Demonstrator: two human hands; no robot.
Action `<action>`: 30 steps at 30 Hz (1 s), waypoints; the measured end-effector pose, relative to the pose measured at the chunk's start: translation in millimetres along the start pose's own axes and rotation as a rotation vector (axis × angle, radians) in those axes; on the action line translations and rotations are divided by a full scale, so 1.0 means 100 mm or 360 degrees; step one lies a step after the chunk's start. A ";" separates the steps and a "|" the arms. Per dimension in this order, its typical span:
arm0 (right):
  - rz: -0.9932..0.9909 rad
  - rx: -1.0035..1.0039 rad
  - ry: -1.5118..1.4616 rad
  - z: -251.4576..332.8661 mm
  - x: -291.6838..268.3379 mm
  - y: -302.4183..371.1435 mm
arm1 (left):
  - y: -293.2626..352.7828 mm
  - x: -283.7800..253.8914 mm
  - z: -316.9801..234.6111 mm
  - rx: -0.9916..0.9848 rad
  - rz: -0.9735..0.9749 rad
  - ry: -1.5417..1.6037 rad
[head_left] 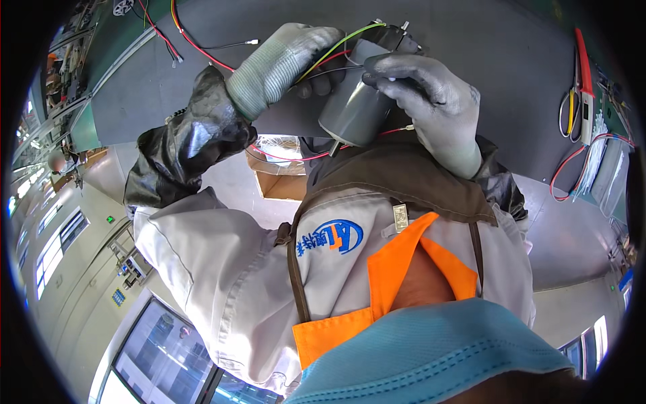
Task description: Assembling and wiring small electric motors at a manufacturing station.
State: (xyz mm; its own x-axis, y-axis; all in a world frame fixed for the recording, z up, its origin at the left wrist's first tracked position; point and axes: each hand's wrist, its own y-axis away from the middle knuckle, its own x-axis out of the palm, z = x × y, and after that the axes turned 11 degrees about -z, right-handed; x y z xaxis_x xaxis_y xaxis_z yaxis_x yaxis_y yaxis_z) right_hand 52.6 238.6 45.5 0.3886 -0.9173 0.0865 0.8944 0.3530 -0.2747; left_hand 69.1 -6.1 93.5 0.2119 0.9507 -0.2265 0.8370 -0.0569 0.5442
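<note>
A grey cylindrical motor [356,111] lies tilted at the table's near edge, its metal shaft pointing down toward my apron. My left hand [286,64], in a grey-coated knit glove, is curled at the motor's left side around a bundle of wires. A yellow-green wire [336,48] arches from there to the motor's far end, with a red one beside it. My right hand [437,101], gloved too, is over the motor's right side. Its thumb and fingers pinch a thin black wire [330,71] that stretches across from the left hand. Part of the left fingers is hidden under the wires.
Red and black leads [222,46] with metal ends trail over the dark table [484,40] to the left. On the right lie a red-handled tool [584,74], scissors [570,111] and white cable ties [592,161]. An open cardboard box [279,185] stands below the table edge.
</note>
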 end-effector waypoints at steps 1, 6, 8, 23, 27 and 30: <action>0.0000 -0.0001 0.0004 0.01 -0.01 0.00 | 0.01 0.00 0.01 0.0097 -0.0023 0.0004; 0.0449 -0.1099 0.0963 0.12 -0.02 -0.11 | 0.09 -0.07 -0.08 -0.0074 0.0046 -0.0266; 0.0485 -0.1204 0.1043 0.13 0.04 -0.11 | 0.10 -0.07 -0.13 -0.0219 0.0168 -0.0408; -0.0497 0.0602 -0.0712 -0.03 -0.07 -0.43 | -0.16 0.57 -0.06 0.0187 -0.0654 0.0483; -0.0353 0.0692 -0.0753 0.03 -0.16 -0.45 | -0.17 0.68 -0.02 0.0281 -0.0758 0.0499; -0.0349 0.0787 -0.0743 0.15 -0.17 -0.49 | -0.20 0.69 0.00 0.0377 -0.0785 0.0242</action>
State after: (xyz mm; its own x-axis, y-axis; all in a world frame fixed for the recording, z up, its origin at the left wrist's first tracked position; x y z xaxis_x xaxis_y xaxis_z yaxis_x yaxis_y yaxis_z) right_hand 5.5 239.9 71.8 0.1436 -0.8411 0.5215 0.9155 0.3130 0.2528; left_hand 66.6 60.4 67.4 -0.2933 0.9143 -0.2793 0.9125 0.3549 0.2035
